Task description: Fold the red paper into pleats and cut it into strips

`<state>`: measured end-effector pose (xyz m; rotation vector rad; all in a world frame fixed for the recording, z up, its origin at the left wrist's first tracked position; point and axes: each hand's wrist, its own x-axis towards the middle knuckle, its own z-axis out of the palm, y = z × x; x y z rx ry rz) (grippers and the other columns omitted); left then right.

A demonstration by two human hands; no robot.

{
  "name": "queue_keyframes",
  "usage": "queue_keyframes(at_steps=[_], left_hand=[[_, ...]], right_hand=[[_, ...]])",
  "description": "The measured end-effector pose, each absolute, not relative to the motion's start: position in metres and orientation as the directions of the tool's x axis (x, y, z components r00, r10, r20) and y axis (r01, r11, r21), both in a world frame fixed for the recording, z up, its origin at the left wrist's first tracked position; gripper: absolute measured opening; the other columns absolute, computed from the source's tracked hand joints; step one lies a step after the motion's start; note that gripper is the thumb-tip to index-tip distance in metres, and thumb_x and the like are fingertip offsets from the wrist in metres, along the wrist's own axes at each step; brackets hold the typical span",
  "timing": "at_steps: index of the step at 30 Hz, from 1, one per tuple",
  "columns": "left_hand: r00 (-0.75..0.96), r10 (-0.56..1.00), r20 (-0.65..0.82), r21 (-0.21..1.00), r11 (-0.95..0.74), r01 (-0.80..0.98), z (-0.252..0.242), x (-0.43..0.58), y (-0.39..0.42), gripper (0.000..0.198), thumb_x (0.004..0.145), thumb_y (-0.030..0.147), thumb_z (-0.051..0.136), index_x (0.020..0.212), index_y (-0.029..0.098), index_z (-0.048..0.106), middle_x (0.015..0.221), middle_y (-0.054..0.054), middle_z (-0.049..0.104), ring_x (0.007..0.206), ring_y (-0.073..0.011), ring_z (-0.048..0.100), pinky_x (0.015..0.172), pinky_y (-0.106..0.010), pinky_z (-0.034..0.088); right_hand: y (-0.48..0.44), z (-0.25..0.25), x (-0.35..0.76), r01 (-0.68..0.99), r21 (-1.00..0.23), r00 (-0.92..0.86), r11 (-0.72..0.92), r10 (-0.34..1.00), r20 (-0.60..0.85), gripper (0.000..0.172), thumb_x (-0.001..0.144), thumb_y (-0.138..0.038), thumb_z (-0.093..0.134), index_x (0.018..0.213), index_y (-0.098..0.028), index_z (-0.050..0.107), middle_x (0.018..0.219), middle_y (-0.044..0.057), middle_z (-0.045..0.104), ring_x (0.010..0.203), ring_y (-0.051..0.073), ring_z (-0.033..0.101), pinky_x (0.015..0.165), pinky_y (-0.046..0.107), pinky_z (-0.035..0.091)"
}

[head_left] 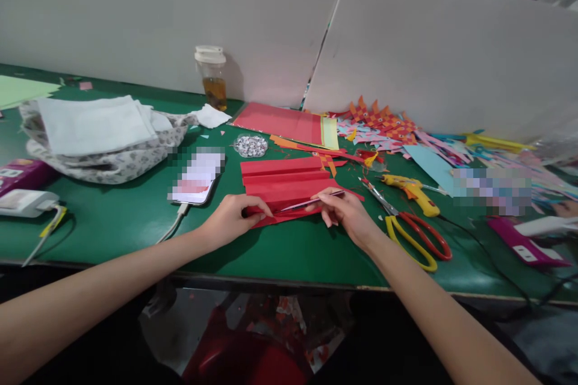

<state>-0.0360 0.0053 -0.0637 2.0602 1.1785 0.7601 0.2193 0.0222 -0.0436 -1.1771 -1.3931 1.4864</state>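
Observation:
A sheet of red paper, folded in pleats, lies on the green table in front of me. My left hand pinches its near left edge, fingers closed on the fold. My right hand grips the near right part of the same paper, fingers curled, and a thin fold edge runs between both hands. Just right of my right hand lie scissors with red and yellow handles.
A phone with a cable lies left of the paper, a dish of googly eyes behind it. A yellow glue gun, coloured paper strips, red sheets, a bottle and a cloth bag surround them. White boards stand behind.

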Motion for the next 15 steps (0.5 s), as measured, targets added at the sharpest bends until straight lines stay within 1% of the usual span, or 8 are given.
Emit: queue_keyframes(at_steps=[3, 8, 15], left_hand=[[0.427, 0.889, 0.165, 0.759, -0.391, 0.52, -0.064, -0.036, 0.006, 0.018, 0.077, 0.016, 0.051, 0.083, 0.021, 0.067, 0.082, 0.0, 0.068, 0.074, -0.0135, 0.059, 0.069, -0.025, 0.044], [0.42, 0.895, 0.152, 0.758, -0.378, 0.531, -0.063, -0.036, 0.004, 0.018, 0.077, 0.015, 0.051, 0.081, 0.021, 0.067, 0.081, 0.0, 0.068, 0.073, -0.0133, 0.059, 0.067, -0.023, 0.043], [0.421, 0.893, 0.16, 0.758, -0.385, 0.527, -0.061, -0.035, 0.004, 0.018, 0.077, 0.013, 0.05, 0.08, 0.021, 0.066, 0.08, 0.001, 0.068, 0.073, -0.0128, 0.059, 0.066, -0.023, 0.043]], right_hand=[[0.024, -0.045, 0.222, 0.058, -0.992, -0.252, -0.112, 0.96, -0.123, 0.018, 0.074, -0.034, 0.058, 0.075, -0.017, 0.061, 0.072, 0.006, 0.071, 0.036, 0.007, 0.045, 0.035, 0.021, 0.023], [0.028, -0.042, 0.237, 0.033, -0.993, -0.121, -0.112, 0.986, -0.115, 0.015, 0.07, -0.032, 0.06, 0.069, -0.017, 0.059, 0.064, 0.005, 0.07, 0.033, 0.008, 0.045, 0.033, 0.02, 0.022], [0.032, -0.039, 0.26, 0.04, -0.995, -0.028, -0.088, 0.996, -0.089, 0.016, 0.066, -0.032, 0.062, 0.065, -0.017, 0.056, 0.058, 0.005, 0.067, 0.033, 0.008, 0.045, 0.031, 0.02, 0.023]])
